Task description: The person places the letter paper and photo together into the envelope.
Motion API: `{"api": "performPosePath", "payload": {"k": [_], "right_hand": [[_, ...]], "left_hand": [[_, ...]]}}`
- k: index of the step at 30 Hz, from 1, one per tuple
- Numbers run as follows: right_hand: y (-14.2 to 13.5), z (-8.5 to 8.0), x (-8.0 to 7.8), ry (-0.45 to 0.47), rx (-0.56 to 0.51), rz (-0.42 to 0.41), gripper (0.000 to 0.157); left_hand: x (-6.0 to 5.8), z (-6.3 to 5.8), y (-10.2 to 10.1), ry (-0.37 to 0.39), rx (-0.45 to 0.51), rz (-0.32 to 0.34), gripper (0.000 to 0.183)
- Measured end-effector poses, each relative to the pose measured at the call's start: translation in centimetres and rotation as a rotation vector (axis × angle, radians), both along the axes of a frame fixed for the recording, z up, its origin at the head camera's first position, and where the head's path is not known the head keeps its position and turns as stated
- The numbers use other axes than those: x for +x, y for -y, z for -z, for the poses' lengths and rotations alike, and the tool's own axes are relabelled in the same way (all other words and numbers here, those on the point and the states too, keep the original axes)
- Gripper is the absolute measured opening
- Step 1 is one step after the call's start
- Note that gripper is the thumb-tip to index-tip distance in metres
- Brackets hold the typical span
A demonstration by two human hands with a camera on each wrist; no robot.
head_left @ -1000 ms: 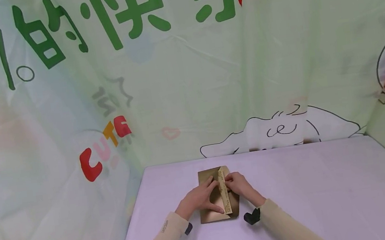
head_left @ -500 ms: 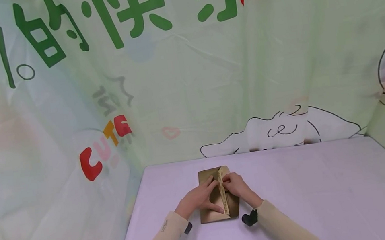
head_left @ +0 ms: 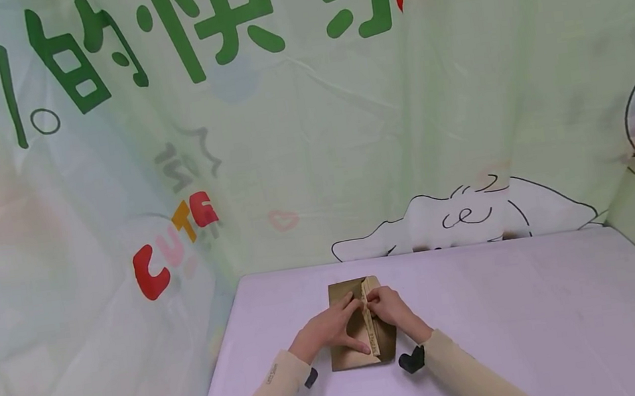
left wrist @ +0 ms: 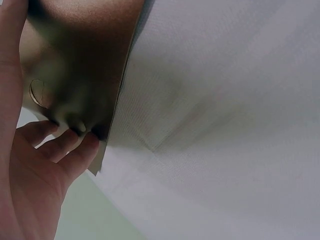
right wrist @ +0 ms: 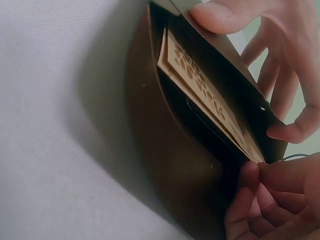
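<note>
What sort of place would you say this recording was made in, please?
Probably a makeshift recording corner, not a home: a lilac-covered table, a cartoon-printed backdrop cloth on all sides, and only a brown envelope under both hands.

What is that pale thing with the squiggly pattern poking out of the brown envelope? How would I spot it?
Look at the lilac table below the green cartoon curtain, where a brown envelope lies under both hands. Between the left hand and the right hand runs a narrow pale card. It is the only light, patterned strip; the envelope is plain brown.
</note>
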State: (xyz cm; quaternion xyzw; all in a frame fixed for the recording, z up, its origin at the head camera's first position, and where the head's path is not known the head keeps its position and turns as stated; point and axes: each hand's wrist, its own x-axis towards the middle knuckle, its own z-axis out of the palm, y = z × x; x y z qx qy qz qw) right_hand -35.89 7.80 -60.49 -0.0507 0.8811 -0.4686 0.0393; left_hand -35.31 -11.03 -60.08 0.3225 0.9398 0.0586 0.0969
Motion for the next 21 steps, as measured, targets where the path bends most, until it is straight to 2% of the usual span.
{"api": "performPosePath", "payload": {"k": [14,21], "right_hand": [[-0.4,0.2,-0.2,-0.024,0.014,0.005,0.016],[-1.8,0.3,0.6,0.052,-0.058,0.002,0.019]], "left_hand": [[-0.1,0.0,-0.2,-0.027,-0.026,0.01,0.094],[0.4,-0.2,-0.2,-0.055,-0.075,0.009,0.098]]}}
